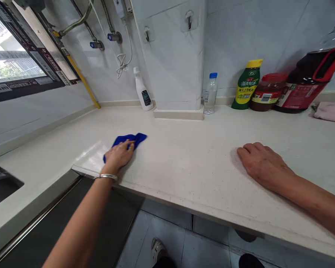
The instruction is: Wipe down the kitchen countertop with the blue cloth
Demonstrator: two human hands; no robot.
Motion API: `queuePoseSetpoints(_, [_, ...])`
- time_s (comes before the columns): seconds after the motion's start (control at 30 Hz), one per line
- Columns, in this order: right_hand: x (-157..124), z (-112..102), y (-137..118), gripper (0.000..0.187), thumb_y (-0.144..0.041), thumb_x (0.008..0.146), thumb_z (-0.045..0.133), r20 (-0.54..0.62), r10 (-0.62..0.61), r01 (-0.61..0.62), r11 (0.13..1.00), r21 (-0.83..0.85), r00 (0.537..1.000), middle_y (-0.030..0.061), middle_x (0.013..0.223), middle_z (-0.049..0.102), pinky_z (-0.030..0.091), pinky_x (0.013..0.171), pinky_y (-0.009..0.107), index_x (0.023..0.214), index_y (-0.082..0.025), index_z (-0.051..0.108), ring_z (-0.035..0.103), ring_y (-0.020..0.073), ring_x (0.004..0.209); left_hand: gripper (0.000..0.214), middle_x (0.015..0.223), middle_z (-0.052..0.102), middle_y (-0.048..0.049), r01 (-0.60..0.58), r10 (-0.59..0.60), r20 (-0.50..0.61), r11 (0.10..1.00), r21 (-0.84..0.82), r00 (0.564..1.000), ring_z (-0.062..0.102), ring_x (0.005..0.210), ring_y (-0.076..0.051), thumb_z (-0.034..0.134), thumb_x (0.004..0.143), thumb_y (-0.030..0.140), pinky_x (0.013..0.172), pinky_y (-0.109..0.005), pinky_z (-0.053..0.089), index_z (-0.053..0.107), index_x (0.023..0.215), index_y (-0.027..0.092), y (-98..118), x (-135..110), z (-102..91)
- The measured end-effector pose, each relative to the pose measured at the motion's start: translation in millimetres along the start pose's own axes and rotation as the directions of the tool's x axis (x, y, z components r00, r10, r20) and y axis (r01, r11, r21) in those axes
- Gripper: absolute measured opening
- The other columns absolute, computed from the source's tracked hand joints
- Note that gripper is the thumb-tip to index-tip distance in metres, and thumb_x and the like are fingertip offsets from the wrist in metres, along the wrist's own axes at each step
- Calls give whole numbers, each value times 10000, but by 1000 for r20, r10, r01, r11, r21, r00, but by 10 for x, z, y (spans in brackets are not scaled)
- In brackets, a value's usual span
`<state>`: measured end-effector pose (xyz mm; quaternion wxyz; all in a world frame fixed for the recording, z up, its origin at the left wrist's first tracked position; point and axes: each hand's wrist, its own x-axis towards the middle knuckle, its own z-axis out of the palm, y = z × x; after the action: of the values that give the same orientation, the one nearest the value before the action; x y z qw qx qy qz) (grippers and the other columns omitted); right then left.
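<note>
Left hand [117, 156] flat, fingers together, pressed palm-down on blue cloth [134, 139] at near-left part of white countertop [184, 160], silver bangle [108, 177] at wrist; cloth bunched under fingertips, sticking out on far side, not gripped. Right hand [261, 162] resting palm-down w/ fingers loosely spread on bare counter at right, holding nothing, well apart from cloth. Along far wall, L to R: white spray bottle [143, 91], small water bottle [211, 93], green sauce bottle w/ yellow cap [247, 85], red-lidded jar [267, 92], big dark soy sauce jug [309, 80], pink rag [331, 111] at far right.
</note>
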<state>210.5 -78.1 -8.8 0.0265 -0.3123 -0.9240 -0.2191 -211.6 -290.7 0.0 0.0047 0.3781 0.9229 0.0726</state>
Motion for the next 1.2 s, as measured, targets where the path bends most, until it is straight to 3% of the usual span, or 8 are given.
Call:
queuePoseSetpoints(0.13, [38, -59, -8, 208, -13, 875, 473, -14, -18, 18, 999, 31, 1000, 151, 954, 642, 417, 733, 377, 884, -155, 626, 556, 276, 872, 487, 1590, 432, 50, -236, 239, 31, 970, -64, 971, 401, 1482, -270, 377, 997, 465, 1258, -495, 321, 573, 1429, 353, 894, -240, 81])
queuePoseSetpoints(0.23, [66, -69, 18, 203, -50, 898, 467, -39, -14, 17, 997, 79, 999, 153, 969, 643, 411, 734, 376, 888, -156, 639, 547, 268, 871, 470, 1584, 439, 48, -381, 386, 34, 919, -105, 922, 405, 1480, -280, 460, 978, 450, 1248, -501, 349, 574, 1425, 365, 1361, -438, 98])
queuePoseSetpoints(0.4, [141, -62, 169, 283, -73, 933, 423, -22, 16, -10, 969, 247, 1000, 150, 1084, 652, 434, 778, 378, 1010, -165, 679, 573, 273, 953, 472, 1586, 436, 21, -543, 556, 45, 824, -165, 830, 391, 1488, -283, 508, 966, 421, 1260, -517, 333, 577, 1429, 361, 1851, -774, 87])
queuePoseSetpoints(0.57, [231, 89, 413, 341, -106, 952, 417, 2, 146, -125, 838, 532, 989, 130, 1205, 659, 479, 878, 359, 1155, -164, 686, 612, 256, 1065, 471, 1565, 463, 0, -666, 681, -4, 715, -212, 732, 405, 1479, -279, 564, 947, 427, 1272, -506, 316, 599, 1412, 365, 2207, -1155, 119])
queuePoseSetpoints(0.73, [263, 254, 505, 330, -116, 937, 446, -75, 158, -85, 806, 585, 985, 99, 1146, 687, 483, 943, 328, 1116, -184, 715, 628, 217, 1042, 438, 1510, 527, -8, -773, 777, -110, 581, -257, 620, 466, 1436, -279, 605, 924, 448, 1249, -495, 376, 652, 1353, 376, 2364, -1491, 192])
queuePoseSetpoints(1.0, [259, 314, 556, 322, -118, 950, 446, -123, 111, -11, 783, 622, 986, 82, 1112, 691, 494, 945, 309, 1106, -194, 718, 642, 194, 1022, 368, 1478, 569, 7, -797, 793, -162, 531, -286, 587, 509, 1404, -246, 600, 939, 488, 1229, -482, 404, 699, 1278, 383, 2277, -1427, 230])
queuePoseSetpoints(1.07, [252, 313, 570, 320, -118, 955, 445, -123, 106, -4, 776, 631, 987, 89, 1119, 688, 492, 949, 317, 1112, -182, 716, 642, 199, 1029, 360, 1472, 576, 30, -786, 781, -154, 557, -269, 606, 521, 1393, -228, 585, 947, 500, 1225, -470, 404, 697, 1273, 399, 2191, -1304, 223])
queuePoseSetpoints(1.2, [246, 286, 580, 316, -111, 957, 448, -113, 87, 7, 765, 644, 990, 93, 1153, 682, 485, 965, 326, 1117, -179, 713, 638, 203, 1052, 370, 1474, 575, 61, -672, 659, -135, 713, -200, 740, 509, 1402, -221, 546, 960, 518, 1231, -449, 393, 683, 1288, 415, 1942, -1004, 196])
